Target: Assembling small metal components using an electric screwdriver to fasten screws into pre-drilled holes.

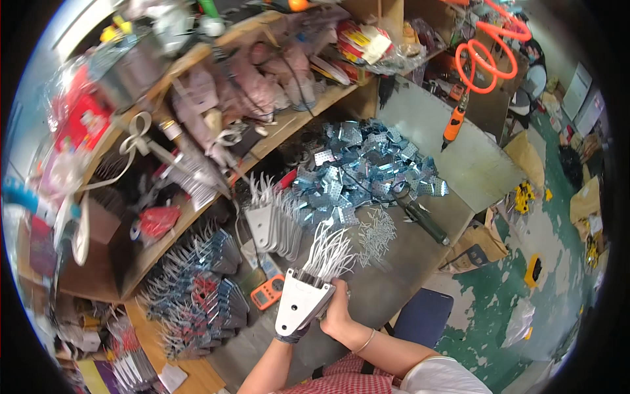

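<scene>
Above the bench edge I hold a stack of white, roughly triangular wired units, tilted, with dark holes in the front face. Loose white wires fan out from its wide top end. My left hand, in a dark glove, grips the stack's narrow lower end and is mostly hidden beneath it. Along the right side, my bare right hand closes on the same stack, its fingertips partly out of sight. Just left of the stack lies an orange multimeter. Similar white wired units stand in a row behind.
Shiny perforated metal pieces are heaped at the back, with small pins in front. A dark green handheld tool lies right. An orange screwdriver hangs from a coiled hose. Finished-looking wired units crowd the left below wooden shelving.
</scene>
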`<state>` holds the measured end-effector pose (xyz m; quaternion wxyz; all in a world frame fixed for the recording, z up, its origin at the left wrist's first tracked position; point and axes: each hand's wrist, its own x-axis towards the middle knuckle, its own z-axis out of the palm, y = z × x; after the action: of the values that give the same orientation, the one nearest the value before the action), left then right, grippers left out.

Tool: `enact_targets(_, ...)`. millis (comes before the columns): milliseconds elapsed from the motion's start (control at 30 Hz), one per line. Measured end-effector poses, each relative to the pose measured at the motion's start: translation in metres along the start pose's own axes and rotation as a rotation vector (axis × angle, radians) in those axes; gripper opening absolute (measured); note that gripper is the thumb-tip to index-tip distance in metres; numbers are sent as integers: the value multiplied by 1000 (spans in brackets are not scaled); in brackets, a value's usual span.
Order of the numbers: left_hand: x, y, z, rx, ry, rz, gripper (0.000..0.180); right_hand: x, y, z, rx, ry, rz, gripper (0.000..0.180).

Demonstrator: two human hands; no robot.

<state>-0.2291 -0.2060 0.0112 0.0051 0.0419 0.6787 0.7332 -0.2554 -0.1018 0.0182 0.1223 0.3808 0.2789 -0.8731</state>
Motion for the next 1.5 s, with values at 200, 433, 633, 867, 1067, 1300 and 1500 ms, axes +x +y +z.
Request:
enact_targets(200, 54, -65, 2, 451, 41, -153, 39, 50, -17, -3, -259, 155, -86, 77)
enact_targets(433, 107, -92, 15, 441, 51, -236, 38, 115, -6, -20, -298, 84, -133, 80)
enact_targets(633, 68, -87, -5, 388, 91, -256, 38, 127, 12, -21, -200, 49, -76, 76)
enact_targets(867, 96, -69, -14, 377, 127, -237, 38, 118, 31, 0, -340, 64, -36, 69)
enact_targets(1067, 99, -36, -17, 691, 73, -161, 37, 126, 35, -5, -324, 34, -59, 76)
enact_targets(1300, 37, -28, -53, -873, 432, -486, 47, 124, 17, 2, -381, 38, -33, 87)
enact_targets(1500, -9, 33, -82, -707, 502, -385, 50, 125, 27, 4, -153, -176, 44, 77)
